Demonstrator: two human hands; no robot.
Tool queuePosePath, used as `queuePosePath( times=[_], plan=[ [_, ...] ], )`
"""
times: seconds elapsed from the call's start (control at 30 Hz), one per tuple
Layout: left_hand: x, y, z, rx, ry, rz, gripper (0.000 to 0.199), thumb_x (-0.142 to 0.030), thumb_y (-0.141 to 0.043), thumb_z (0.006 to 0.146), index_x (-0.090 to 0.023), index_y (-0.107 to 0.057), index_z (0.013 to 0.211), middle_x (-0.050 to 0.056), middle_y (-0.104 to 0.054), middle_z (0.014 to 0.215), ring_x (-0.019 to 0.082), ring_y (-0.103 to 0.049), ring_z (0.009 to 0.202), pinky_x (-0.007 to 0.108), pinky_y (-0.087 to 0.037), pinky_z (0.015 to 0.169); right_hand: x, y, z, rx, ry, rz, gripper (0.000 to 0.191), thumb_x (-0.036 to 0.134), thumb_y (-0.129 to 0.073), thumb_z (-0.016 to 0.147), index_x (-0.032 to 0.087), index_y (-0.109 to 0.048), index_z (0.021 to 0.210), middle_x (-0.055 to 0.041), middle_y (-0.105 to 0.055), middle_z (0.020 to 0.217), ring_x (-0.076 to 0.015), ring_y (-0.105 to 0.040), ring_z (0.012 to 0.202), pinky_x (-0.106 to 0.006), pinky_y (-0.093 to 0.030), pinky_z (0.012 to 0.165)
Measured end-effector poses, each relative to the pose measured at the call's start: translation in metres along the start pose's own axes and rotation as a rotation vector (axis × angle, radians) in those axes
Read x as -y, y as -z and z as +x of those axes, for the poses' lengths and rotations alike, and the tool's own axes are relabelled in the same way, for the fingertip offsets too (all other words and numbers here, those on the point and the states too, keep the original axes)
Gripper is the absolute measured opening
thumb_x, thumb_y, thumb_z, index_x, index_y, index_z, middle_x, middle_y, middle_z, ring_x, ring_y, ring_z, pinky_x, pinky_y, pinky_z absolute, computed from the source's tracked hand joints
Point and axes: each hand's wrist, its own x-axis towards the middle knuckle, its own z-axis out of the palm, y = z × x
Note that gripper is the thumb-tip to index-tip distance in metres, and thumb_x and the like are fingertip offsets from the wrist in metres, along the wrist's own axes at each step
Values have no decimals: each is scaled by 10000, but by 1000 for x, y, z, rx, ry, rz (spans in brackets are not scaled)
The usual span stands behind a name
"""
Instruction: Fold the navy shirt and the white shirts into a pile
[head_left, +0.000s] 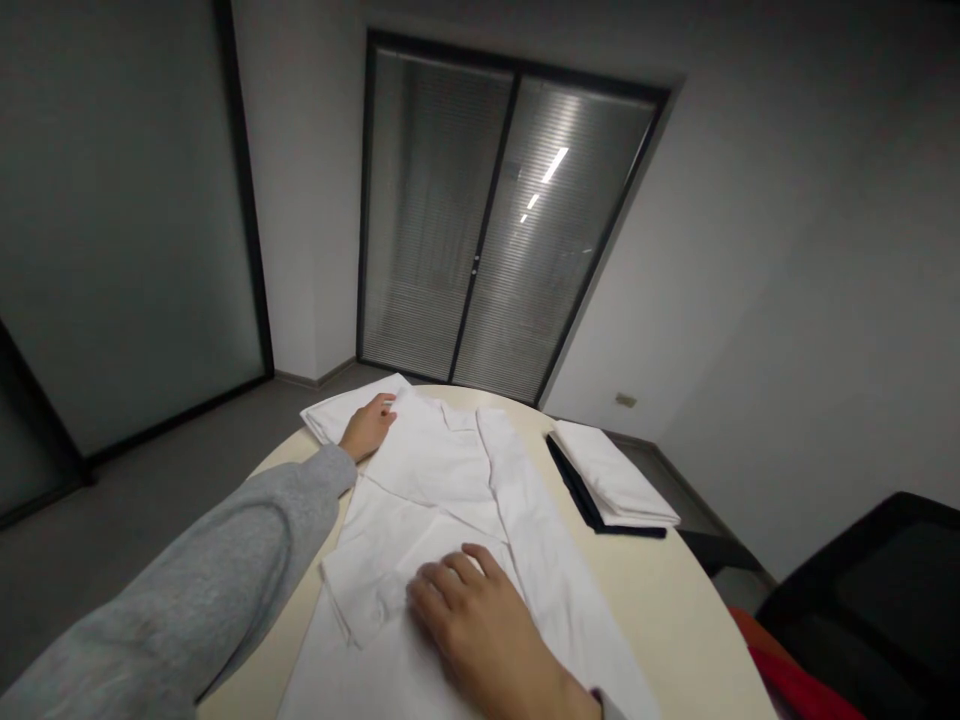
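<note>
A white shirt (435, 465) lies spread lengthwise over the round table, partly folded, with one sleeve laid across its middle. My left hand (367, 428) is at the far left edge of the shirt, its fingers curled and closed on the cloth there. Nearer to me, my right hand (480, 620) rests palm down on the lower part of the shirt, fingers apart and slightly bent, a little blurred. Just beyond my left hand, a folded piece of white cloth (326, 412) lies at the table's edge.
On the right of the pale round table (652, 590) lies a folded white cloth (611, 470) on top of a dark folded cloth (574, 490). A black chair (877, 590) stands at the right, with something red (795, 680) beside it. Glass doors (495, 230) close off the far side.
</note>
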Motion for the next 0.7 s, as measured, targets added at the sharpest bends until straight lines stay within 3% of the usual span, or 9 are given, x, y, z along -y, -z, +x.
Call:
queuePosePath(
  times=[0.07, 0.13, 0.3, 0.47, 0.6, 0.7],
  plan=[
    [-2, 1, -1, -4, -5, 9, 389, -260, -583, 936, -217, -615, 1322, 52, -778, 978, 232, -712, 897, 322, -488, 822, -13, -8, 11, 50, -1, -39, 9, 233, -620, 1022, 227, -626, 1026, 1, -727, 948, -213, -635, 912, -395, -507, 901],
    [-2, 1, -1, -8, -11, 19, 382, -252, -581, 938, -225, -618, 1317, 48, -777, 975, 232, -712, 896, 320, -485, 823, -15, -14, 13, 42, 10, -51, 67, 245, -637, 1015, 230, -610, 956, 7, -693, 894, -207, -605, 883, -376, -475, 862],
    [2, 0, 1, -11, -25, 40, 386, -246, -589, 945, -221, -615, 1329, 53, -778, 998, 231, -706, 921, 325, -481, 854, -12, -13, 4, 21, -16, 19, 76, 210, -687, 964, 234, -617, 946, -1, -670, 949, -202, -569, 905, -368, -436, 869],
    [6, -2, 3, -8, -35, 54, 397, -257, -593, 951, -226, -604, 1347, 55, -774, 1015, 223, -705, 908, 316, -487, 843, -13, -14, 4, 29, -21, 40, 116, 170, -719, 921, 235, -630, 956, -3, -693, 958, -214, -623, 921, -384, -502, 895],
    [5, -2, 3, -8, -43, 68, 399, -256, -581, 953, -224, -609, 1349, 48, -775, 992, 221, -708, 900, 307, -488, 830, 7, -35, 2, -188, 1, -34, 206, 254, -685, 963, 240, -645, 1164, -52, -746, 1184, -278, -684, 1104, -497, -529, 1052],
    [0, 0, 1, -11, -46, 96, 408, -263, -573, 946, -226, -635, 1348, 44, -768, 989, 217, -698, 880, 304, -486, 816, 46, -43, -12, -351, 14, -23, 342, 362, -712, 951, 331, -627, 1281, -14, -729, 1314, -343, -676, 1233, -541, -571, 1026]
  ],
)
